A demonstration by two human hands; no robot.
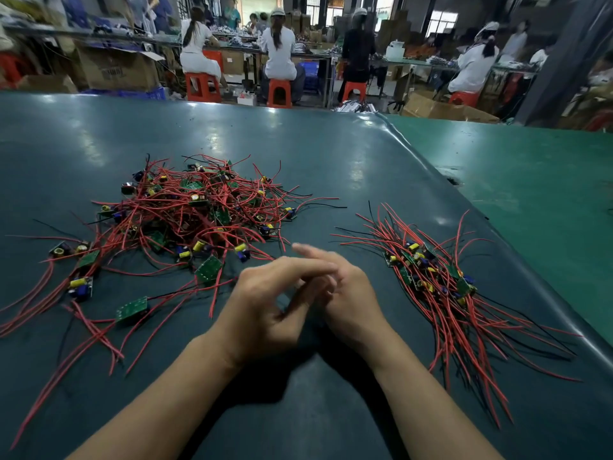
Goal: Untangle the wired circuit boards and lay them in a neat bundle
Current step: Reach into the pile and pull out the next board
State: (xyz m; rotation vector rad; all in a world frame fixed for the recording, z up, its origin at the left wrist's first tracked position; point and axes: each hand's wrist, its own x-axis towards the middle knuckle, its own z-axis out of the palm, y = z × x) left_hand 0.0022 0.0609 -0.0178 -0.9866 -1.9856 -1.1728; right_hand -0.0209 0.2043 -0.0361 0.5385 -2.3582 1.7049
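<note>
- Hands meet over the middle of the dark green table mat [331, 154]: the left hand [265, 300] lies across the right hand [345, 293], fingers loosely extended and overlapping, and neither hand holds a board or a wire.
- Tangled pile of wired circuit boards [195, 207] lies on the mat to the left and beyond the hands, with red and black wires crossing in all directions and small green boards with yellow and blue components mixed in.
- A few loose boards [132, 309] lie at the near left edge of that pile, their red wires trailing toward the person.
- The neat bundle [431, 273] lies to the right of the hands, apart from them; its boards sit together in a row and the wires run roughly parallel, near the right edge of the mat.
- Beyond the table, several people sit on red stools [202, 87] at long workbenches, with cardboard boxes [116, 69] on the floor.
</note>
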